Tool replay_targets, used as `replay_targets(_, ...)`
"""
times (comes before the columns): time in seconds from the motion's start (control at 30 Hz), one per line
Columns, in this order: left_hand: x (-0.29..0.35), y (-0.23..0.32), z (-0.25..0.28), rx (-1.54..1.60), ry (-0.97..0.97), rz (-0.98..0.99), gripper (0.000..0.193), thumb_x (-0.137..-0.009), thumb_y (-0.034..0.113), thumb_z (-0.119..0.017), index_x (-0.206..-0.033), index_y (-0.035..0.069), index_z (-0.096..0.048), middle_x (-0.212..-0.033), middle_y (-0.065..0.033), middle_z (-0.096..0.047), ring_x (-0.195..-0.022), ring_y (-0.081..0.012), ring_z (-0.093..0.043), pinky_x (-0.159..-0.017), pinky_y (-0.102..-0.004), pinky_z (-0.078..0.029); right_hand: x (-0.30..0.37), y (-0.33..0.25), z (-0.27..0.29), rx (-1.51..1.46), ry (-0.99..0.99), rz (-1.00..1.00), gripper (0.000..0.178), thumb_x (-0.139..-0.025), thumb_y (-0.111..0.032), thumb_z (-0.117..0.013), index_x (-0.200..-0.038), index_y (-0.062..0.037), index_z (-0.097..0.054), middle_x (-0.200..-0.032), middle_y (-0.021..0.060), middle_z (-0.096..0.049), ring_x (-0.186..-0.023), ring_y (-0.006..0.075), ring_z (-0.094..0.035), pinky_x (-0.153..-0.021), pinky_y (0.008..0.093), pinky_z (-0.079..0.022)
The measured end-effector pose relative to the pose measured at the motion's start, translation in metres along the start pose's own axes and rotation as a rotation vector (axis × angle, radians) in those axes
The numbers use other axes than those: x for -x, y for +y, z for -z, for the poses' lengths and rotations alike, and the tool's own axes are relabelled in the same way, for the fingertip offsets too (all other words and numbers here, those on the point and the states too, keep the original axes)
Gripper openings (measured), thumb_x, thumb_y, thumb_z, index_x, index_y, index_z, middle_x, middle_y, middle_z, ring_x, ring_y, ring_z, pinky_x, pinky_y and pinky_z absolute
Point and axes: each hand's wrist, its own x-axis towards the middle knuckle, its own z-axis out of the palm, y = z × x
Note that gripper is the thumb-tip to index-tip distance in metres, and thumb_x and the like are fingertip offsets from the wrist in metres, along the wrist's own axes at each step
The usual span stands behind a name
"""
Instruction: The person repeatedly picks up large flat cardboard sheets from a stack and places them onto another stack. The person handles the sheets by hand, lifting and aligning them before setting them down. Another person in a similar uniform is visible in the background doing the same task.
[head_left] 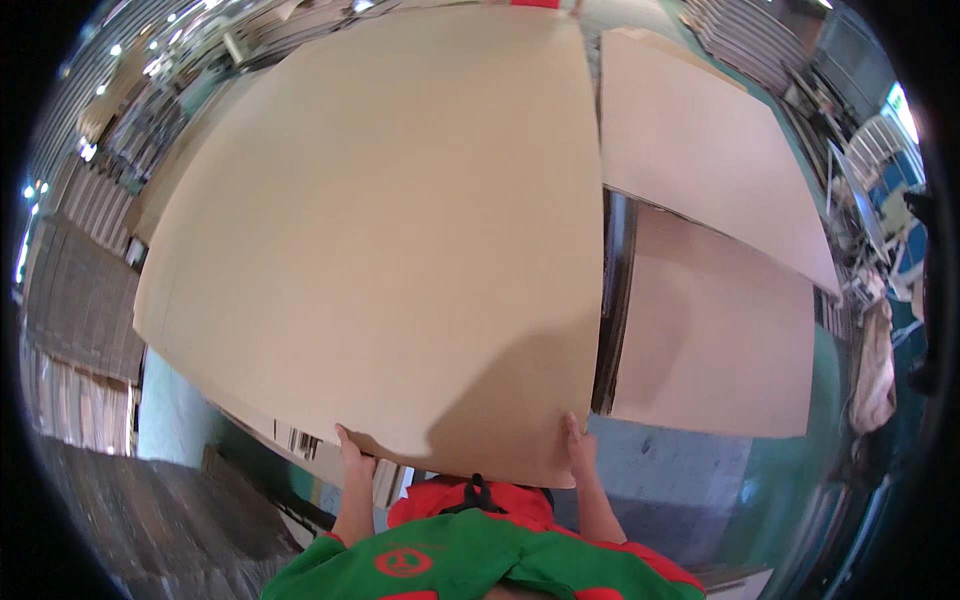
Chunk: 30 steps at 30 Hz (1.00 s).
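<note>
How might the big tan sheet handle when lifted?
The big tan sheet is probably fairly stiff: no folds show. It may tip awkwardly, since the left hand and right hand hold only its near edge.

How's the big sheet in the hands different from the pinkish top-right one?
The big sheet looks larger and yellowish-tan; the top-right sheet looks smaller and pinkish.
The left hand and right hand hold the big sheet; neither touches the top-right sheet.
Both tops look plain.

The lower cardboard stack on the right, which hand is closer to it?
Right hand: it holds the big sheet by its right edge, close to the stack's near left corner. The left hand holds the near edge, farther left.
</note>
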Motion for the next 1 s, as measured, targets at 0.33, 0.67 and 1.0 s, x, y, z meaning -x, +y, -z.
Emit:
replay_targets(0.33, 0.062, -0.008, -0.013, 0.098, -0.223, 0.064, 0.066, -0.088, 0.052, -0.058, -0.134, 0.007, -0.042, -0.125, -0.0086, -0.052, -0.116, -0.0274, -0.050, -0.098, -0.0439, -0.044, 0.013, 0.002, 0.050, 0.514, 0.330, 0.117, 0.083, -0.087, -0.068, -0.041, -0.086, 0.0115, -0.066, -0.085, 0.0315, -0.063, -0.081, 0.0462, -0.062, -0.074, 0.0483, -0.047)
replay_targets(0.67, -0.016, 0.073, 0.007, 0.307, -0.160, -0.209, 0.056, -0.087, 0.042, -0.063, -0.129, 0.008, -0.048, -0.121, -0.0082, -0.055, -0.111, -0.0240, -0.054, -0.095, -0.0387, -0.046, -0.012, -0.001, 0.083, 0.474, 0.328, 0.153, 0.079, -0.089, -0.064, -0.043, -0.099, 0.0114, -0.064, -0.095, 0.0297, -0.065, -0.098, 0.0385, -0.062, -0.082, 0.0434, -0.044)
replay_targets(1.0, -0.034, 0.081, 0.005, 0.456, -0.312, -0.263, 0.055, -0.088, 0.052, -0.057, -0.125, 0.012, -0.053, -0.124, -0.0101, -0.056, -0.113, -0.0302, -0.054, -0.097, -0.0432, -0.044, -0.053, -0.061, 0.226, 0.644, 0.375, 0.188, 0.082, -0.091, -0.067, -0.033, -0.094, 0.0088, -0.065, -0.086, 0.0340, -0.062, -0.091, 0.0449, -0.061, -0.079, 0.0508, -0.044)
